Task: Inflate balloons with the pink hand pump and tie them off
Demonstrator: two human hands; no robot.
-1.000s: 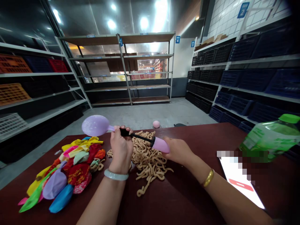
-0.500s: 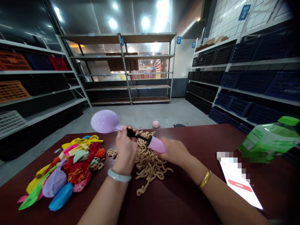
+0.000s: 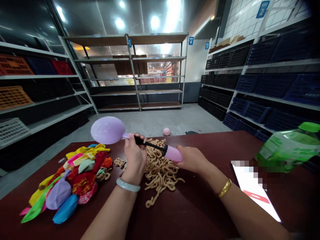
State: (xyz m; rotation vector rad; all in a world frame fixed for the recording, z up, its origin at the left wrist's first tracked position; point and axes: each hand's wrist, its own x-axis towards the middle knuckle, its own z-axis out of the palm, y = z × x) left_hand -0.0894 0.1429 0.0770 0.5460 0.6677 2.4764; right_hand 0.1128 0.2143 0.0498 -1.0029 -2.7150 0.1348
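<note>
A balloon pump with a pink barrel (image 3: 174, 154) and a black rod is held between my two hands. My left hand (image 3: 136, 151), with a pale bangle at the wrist, is closed around the pump's black nozzle end and the neck of a purple balloon (image 3: 108, 130). That balloon is partly inflated and points to the left. My right hand (image 3: 191, 159) is closed on the far end of the pink barrel. Beneath the pump lies a heap of tan rubber-like strands (image 3: 162, 175). Left of my left hand is a pile of limp, colourful balloons (image 3: 82, 181).
A phone (image 3: 255, 193) with a lit screen lies on the dark red table (image 3: 197, 206) at the right, beside a green-capped bottle (image 3: 290, 146). A small pink ball-like thing (image 3: 166, 131) shows past the far edge. Shelves with crates (image 3: 265, 86) line both sides.
My right hand has drawn the pink barrel to the right, so more black rod shows. The purple balloon looks slightly larger and reaches further left. My left hand has hardly moved.
</note>
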